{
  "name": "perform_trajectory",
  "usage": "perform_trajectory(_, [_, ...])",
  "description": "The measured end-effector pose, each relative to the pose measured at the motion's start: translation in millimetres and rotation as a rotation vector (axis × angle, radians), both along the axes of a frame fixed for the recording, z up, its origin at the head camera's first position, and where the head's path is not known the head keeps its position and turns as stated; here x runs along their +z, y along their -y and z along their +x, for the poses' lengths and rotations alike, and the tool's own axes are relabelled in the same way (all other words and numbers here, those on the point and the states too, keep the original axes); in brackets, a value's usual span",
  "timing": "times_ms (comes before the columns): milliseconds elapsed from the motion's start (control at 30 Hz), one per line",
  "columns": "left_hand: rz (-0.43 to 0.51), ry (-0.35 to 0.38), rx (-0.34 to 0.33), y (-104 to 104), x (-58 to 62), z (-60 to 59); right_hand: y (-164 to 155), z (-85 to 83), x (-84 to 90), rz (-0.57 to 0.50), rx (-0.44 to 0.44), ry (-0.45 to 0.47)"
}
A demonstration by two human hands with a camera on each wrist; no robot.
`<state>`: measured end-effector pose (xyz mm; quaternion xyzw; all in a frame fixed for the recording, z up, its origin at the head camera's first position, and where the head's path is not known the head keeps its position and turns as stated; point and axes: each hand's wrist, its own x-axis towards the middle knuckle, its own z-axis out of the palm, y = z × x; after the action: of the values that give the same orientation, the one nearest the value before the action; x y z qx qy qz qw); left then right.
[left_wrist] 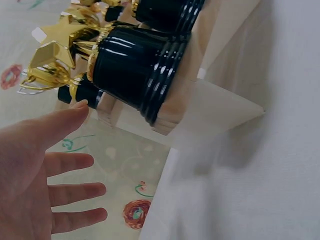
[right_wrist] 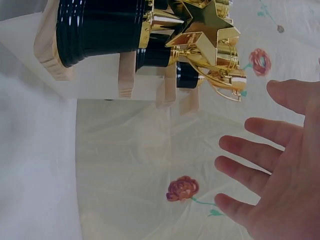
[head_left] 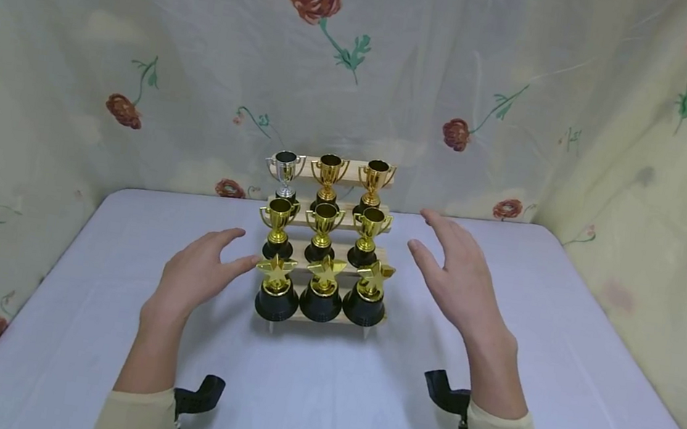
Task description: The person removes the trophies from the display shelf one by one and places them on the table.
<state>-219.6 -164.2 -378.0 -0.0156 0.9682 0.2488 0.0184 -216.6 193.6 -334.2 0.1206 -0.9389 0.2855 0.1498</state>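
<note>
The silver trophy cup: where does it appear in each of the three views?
Head: silver trophy cup at the left end of the top step of the wooden stand.
Left wrist: not visible.
Right wrist: not visible.
Shared landmark: the gold star trophies on black bases, front row.

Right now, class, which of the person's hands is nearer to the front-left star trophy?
Left. The left hand almost reaches the front-left star trophy from its left side; the right hand hovers open, right of the whole rack.

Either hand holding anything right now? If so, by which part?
Nothing is held. The left hand and right hand are open, fingers straight, either side of the trophy stand; the left thumb is close to the front-left star trophy.
</note>
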Motion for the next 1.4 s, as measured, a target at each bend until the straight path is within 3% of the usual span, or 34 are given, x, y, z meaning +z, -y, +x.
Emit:
perform_trajectory(800, [0.137, 0.044, -0.093, -7, -14.3, -7.6, -1, 4.1, 1.6, -0.042, 0.073, 0.082])
perform_trajectory(1133, [0.218, 0.065, -0.093, -6, -19.7, -11.9, 2, 3.2, 3.0, -0.064, 0.156, 0.149])
perform_trajectory(1400, [0.314, 0.04, -0.092, -7, -24.5, -13.6, 6, 3.0, 2.3, -0.064, 0.17, 0.202])
